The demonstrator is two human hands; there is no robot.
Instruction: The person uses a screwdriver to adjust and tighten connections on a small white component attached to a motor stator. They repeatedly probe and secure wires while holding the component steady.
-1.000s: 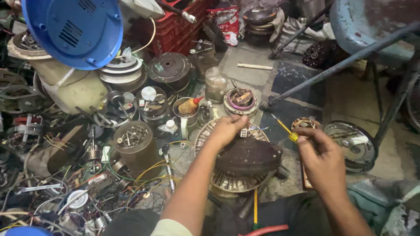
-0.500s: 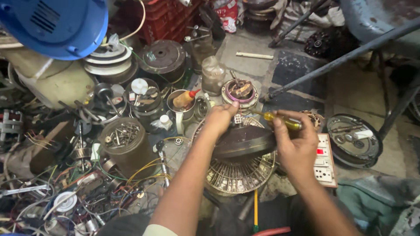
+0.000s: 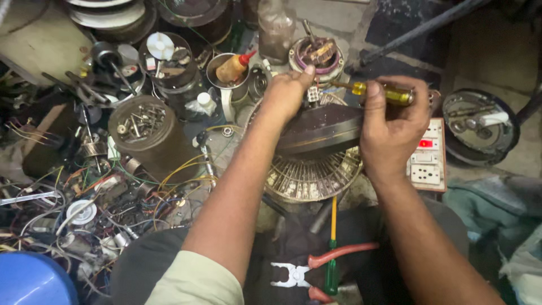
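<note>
Motor housing (image 3: 319, 133), dark, domed, at scene centre, tilted over ribbed stator ring (image 3: 310, 178) beneath. Left hand (image 3: 291, 93) clasps housing's far-left edge, fingers curled over rim. Right hand (image 3: 392, 127) wraps yellow-handled screwdriver (image 3: 384, 93), fist tight, shaft aimed left toward small white connector (image 3: 312, 94); tip contact unclear, possibly touching. Switch board (image 3: 427, 155) just right of right hand. Red-handled pliers (image 3: 319, 271) and green screwdriver (image 3: 332, 254) near, on lap. Tin of screws (image 3: 144, 127) left, amid tangled wires (image 3: 84, 197).
</note>
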